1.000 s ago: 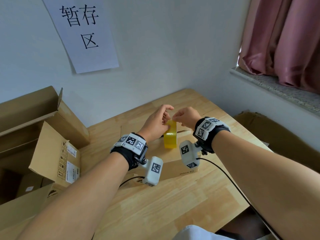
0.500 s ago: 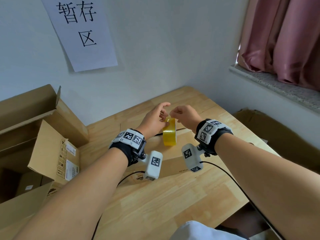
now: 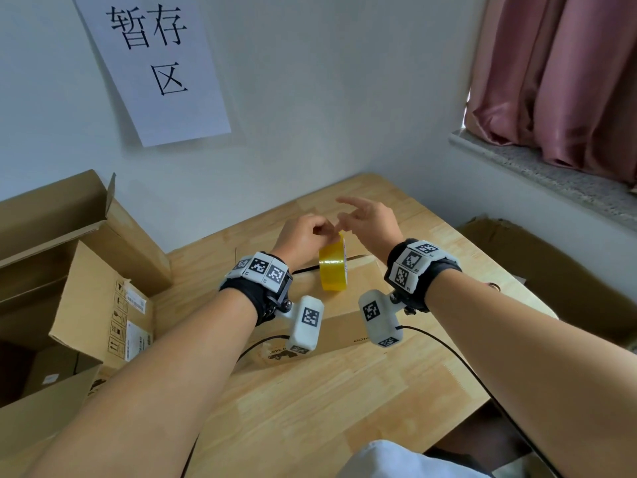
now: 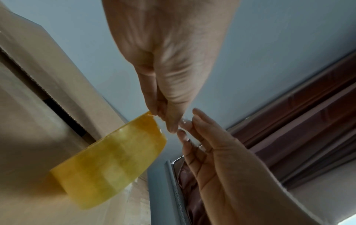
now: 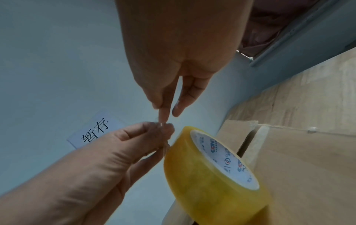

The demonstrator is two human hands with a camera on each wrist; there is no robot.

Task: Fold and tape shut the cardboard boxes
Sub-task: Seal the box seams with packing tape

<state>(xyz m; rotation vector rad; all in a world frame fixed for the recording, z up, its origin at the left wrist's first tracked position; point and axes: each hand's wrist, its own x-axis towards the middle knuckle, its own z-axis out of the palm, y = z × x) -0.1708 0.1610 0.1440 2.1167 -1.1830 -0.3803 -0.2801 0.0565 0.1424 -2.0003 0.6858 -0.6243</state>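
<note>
Table [image 3: 310,401]: light wood, set in the corner under a white wall w/ a paper sign [image 3: 151,63]. Pink curtain [image 3: 565,70] hangs over the sill at my right.

Open boxes [image 3: 79,288]: brown cardboard, flaps up, stacked at the table's left edge, well apart from my hands.

Box [image 3: 348,315]: flat cardboard box lying on the table directly in front of me. Top flaps folded down; a dark gap shows along the seam where they meet. No tape seen across that seam.

Tape roll [image 3: 333,267]: yellow-tinted clear packing tape on a white printed core. Stands on edge on top of the box, near the seam, betw. my two hands. Core face points to my right.

Left hand [image 3: 303,236]: fingers curled, tips bunched together at the top of the roll. Thumb & fingertips [image 5: 165,129] pinch at the roll's upper rim, approx. where the loose tape end sits. The tape end itself is too thin & clear to make out for certain.

Right hand [image 3: 368,219]: raised just above & beside the roll, not touching it. Fingers straight & apart, spread loosely; fingertips [image 4: 189,121] meet the left fingertips at the pinch point. Whether they hold a tape end: cannot tell.

Both wrists carry black straps w/ white marker blocks; a cable runs back along my right forearm.
</note>
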